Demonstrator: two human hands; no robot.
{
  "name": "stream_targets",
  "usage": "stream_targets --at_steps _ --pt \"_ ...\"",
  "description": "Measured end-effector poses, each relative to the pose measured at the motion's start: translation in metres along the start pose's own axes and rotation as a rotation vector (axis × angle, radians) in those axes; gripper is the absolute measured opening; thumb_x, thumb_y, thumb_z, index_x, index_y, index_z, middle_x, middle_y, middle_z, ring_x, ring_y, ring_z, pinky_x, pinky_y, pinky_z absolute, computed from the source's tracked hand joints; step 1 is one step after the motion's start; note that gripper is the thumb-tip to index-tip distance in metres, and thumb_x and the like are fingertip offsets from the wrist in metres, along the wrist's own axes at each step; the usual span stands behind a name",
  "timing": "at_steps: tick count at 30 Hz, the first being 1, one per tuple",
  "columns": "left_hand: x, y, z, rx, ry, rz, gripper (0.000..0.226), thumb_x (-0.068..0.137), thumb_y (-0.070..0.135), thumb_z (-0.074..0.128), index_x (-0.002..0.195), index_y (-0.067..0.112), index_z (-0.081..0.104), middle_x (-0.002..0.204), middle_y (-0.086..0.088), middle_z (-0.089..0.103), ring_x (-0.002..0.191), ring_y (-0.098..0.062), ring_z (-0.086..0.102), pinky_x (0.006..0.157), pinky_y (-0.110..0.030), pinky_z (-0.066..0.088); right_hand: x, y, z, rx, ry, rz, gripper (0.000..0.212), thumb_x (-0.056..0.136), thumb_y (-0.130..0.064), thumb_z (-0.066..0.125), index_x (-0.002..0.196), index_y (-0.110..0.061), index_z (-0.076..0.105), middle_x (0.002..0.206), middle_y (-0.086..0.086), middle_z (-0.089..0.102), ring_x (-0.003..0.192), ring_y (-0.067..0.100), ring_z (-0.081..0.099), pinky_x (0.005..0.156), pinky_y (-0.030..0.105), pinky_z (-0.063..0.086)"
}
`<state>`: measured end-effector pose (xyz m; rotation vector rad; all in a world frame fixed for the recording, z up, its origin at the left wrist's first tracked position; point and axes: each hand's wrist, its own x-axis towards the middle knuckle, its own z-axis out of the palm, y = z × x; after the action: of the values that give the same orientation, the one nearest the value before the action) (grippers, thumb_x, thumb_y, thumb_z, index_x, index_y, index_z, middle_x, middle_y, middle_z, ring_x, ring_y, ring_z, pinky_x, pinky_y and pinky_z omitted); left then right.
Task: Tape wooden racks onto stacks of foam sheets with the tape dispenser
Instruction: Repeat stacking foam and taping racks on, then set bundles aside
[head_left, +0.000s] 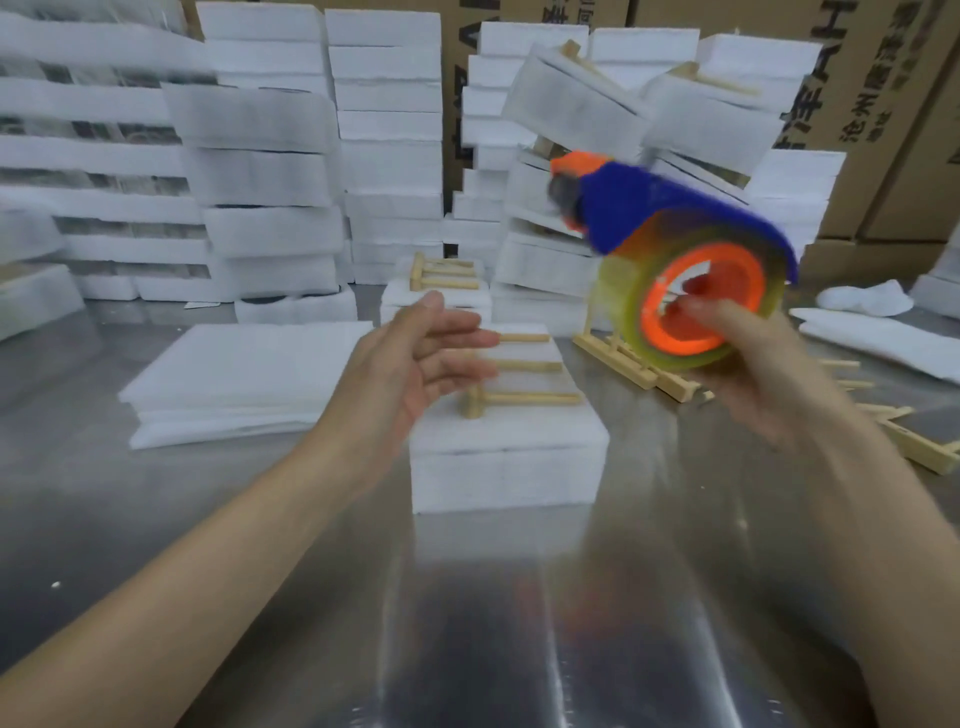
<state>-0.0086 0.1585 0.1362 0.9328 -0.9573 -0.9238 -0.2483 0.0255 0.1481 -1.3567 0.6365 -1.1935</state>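
A white stack of foam sheets (506, 457) stands in the middle of the metal table with a wooden rack (524, 397) lying on top. My left hand (410, 358) hovers over the rack's left side, fingers straight and holding nothing. My right hand (748, 374) grips a blue and orange tape dispenser (680, 260) by its roll of clear tape, raised above and to the right of the stack. The dispenser is blurred.
Flat foam sheets (244, 379) lie to the left. Loose wooden racks (639, 366) lie to the right on the metal table (467, 623). A smaller stack with a rack (441, 275) sits behind. Taped foam bundles (270, 176) and cardboard boxes (883, 78) fill the back.
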Motion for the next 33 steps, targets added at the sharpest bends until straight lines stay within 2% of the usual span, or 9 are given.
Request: stream_targets --at_steps 2,5,11,16,20,25,28,30,33 --pt "-0.006 0.002 0.004 0.020 -0.072 -0.096 0.058 0.080 0.056 0.055 0.099 0.003 0.068 0.099 -0.014 0.074 0.080 -0.023 0.072 0.077 -0.030 0.058 -0.003 0.007 0.013 -0.043 -0.117 -0.082 0.024 0.073 -0.008 0.071 0.086 -0.029 0.074 0.083 -0.006 0.073 0.078 0.009 0.070 0.062 0.026 0.057" --pt "-0.010 0.008 0.005 -0.053 -0.143 -0.197 0.060 0.071 0.062 0.057 0.089 0.009 0.077 0.101 -0.015 0.073 0.091 -0.025 0.071 0.081 -0.033 0.057 -0.004 0.016 0.018 -0.073 -0.228 -0.194 0.037 0.069 -0.008 0.075 0.095 -0.034 0.074 0.093 -0.007 0.074 0.087 0.008 0.070 0.066 0.024 0.056" --pt "-0.011 0.015 0.002 -0.082 -0.165 -0.144 0.018 0.079 0.032 0.063 0.069 0.024 0.075 0.081 0.003 0.073 0.074 -0.010 0.067 0.067 -0.022 0.051 -0.004 0.025 0.019 -0.080 -0.363 -0.208 0.055 0.072 -0.026 0.082 0.122 -0.031 0.061 0.115 -0.003 0.068 0.107 0.016 0.066 0.073 0.028 0.056" --pt "-0.011 0.016 0.000 -0.065 -0.181 -0.119 0.033 0.079 0.047 0.053 0.077 0.022 0.075 0.081 0.001 0.070 0.082 -0.013 0.064 0.077 -0.025 0.052 -0.003 0.029 0.019 -0.096 -0.342 -0.193 0.058 0.066 -0.032 0.086 0.119 -0.033 0.062 0.116 -0.001 0.068 0.107 0.020 0.066 0.073 0.031 0.057" --pt "-0.011 0.016 -0.001 0.011 -0.147 0.019 0.017 0.079 0.020 0.054 0.085 0.010 0.067 0.078 -0.002 0.068 0.070 -0.010 0.063 0.071 -0.022 0.050 -0.004 0.028 0.017 -0.065 -0.362 -0.210 0.050 0.062 -0.031 0.086 0.108 -0.041 0.067 0.109 -0.007 0.071 0.104 0.014 0.067 0.070 0.028 0.057" --pt "-0.013 0.030 0.004 0.088 -0.161 0.179 0.022 0.074 0.014 0.058 0.061 0.014 0.076 0.064 0.002 0.070 0.061 -0.008 0.065 0.064 -0.018 0.052 0.003 0.030 0.012 -0.071 -0.295 -0.213 0.046 0.064 -0.002 0.067 0.094 -0.037 0.072 0.093 -0.011 0.073 0.091 0.007 0.068 0.073 0.023 0.057" --pt "-0.007 0.037 -0.006 0.116 -0.072 0.138 0.018 0.071 0.013 0.061 0.063 0.014 0.078 0.063 0.000 0.071 0.061 -0.008 0.067 0.063 -0.017 0.053 0.010 0.026 0.005 -0.124 -0.231 -0.243 0.045 0.063 -0.001 0.063 0.093 -0.034 0.073 0.091 -0.011 0.073 0.091 0.009 0.067 0.078 0.027 0.056" --pt "0.002 0.045 -0.029 0.010 0.038 0.094 0.024 0.076 0.006 0.060 0.060 0.013 0.077 0.064 0.000 0.072 0.062 -0.007 0.068 0.060 -0.016 0.051 0.012 0.024 -0.008 -0.112 -0.095 -0.264 0.040 0.061 0.000 0.060 0.088 -0.028 0.072 0.084 -0.011 0.072 0.087 0.010 0.066 0.079 0.030 0.053" --pt "0.011 0.052 -0.067 -0.076 0.126 0.004 0.015 0.066 0.007 0.066 0.054 0.011 0.074 0.062 0.001 0.068 0.057 -0.005 0.063 0.056 -0.016 0.049 0.012 0.027 -0.035 -0.076 0.086 -0.241 0.038 0.074 0.007 0.055 0.087 -0.025 0.071 0.076 -0.011 0.072 0.077 0.006 0.067 0.073 0.025 0.054"
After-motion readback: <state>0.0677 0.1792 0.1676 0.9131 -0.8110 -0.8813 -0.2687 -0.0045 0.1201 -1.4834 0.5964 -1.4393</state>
